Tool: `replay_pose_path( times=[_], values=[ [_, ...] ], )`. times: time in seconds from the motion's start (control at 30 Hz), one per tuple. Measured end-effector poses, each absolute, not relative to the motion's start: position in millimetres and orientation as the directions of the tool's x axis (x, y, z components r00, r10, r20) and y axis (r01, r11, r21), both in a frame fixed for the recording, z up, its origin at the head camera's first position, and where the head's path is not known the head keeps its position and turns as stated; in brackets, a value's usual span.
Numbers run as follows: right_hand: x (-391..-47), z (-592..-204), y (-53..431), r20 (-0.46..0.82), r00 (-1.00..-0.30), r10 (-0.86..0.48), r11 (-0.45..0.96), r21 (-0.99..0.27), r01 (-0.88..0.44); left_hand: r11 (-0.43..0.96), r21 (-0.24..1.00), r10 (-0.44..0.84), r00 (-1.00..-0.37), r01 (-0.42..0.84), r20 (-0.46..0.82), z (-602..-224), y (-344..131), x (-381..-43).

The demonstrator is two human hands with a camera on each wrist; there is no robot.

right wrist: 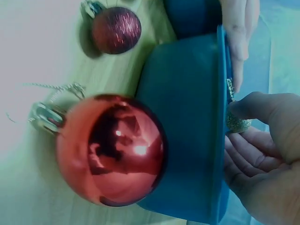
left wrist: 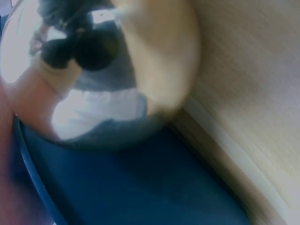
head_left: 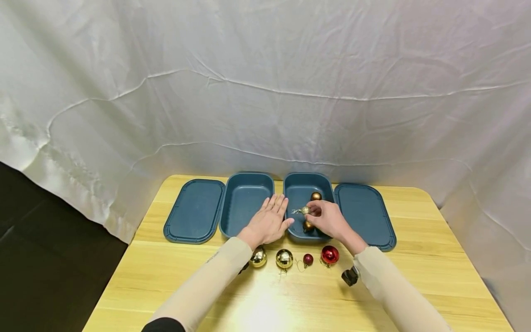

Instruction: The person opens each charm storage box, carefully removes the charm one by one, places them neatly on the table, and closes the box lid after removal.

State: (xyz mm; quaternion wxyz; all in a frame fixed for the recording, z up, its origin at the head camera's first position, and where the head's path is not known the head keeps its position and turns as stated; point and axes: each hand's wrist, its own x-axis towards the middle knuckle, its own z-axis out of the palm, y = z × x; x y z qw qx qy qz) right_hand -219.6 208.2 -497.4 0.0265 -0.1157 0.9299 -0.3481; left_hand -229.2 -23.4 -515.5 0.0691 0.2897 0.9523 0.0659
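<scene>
My right hand [head_left: 327,219] pinches a small gold glitter bauble [head_left: 306,210] between thumb and fingers, over the right blue container [head_left: 293,196]. Two bronze baubles, one farther back [head_left: 316,196] and one nearer [head_left: 308,226], lie inside that container. In the right wrist view the gold bauble [right wrist: 239,123] shows just past the container's rim. My left hand [head_left: 269,223] is spread flat with straight fingers, across the facing rims of the two containers. It holds nothing. The left blue container [head_left: 242,205] has a bare floor where it shows.
Before the containers lie a shiny gold bauble [head_left: 258,258], a faceted gold one [head_left: 284,259], a small dark red one [head_left: 308,259] and a shiny red one [head_left: 329,254]. Blue lids lie at the left [head_left: 195,212] and right [head_left: 365,216]. A pale curtain [head_left: 265,115] hangs behind.
</scene>
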Motion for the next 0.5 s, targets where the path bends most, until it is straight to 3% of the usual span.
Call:
replay_pose_path(
  times=[0.5],
  values=[
    [-172.8,-484.6,214.2,0.058,-0.971,-0.231,0.718,-0.663,-0.21,0.815,0.203,0.565,-0.823,0.543,-0.064,-516.8,-25.5,-228.1]
  ],
)
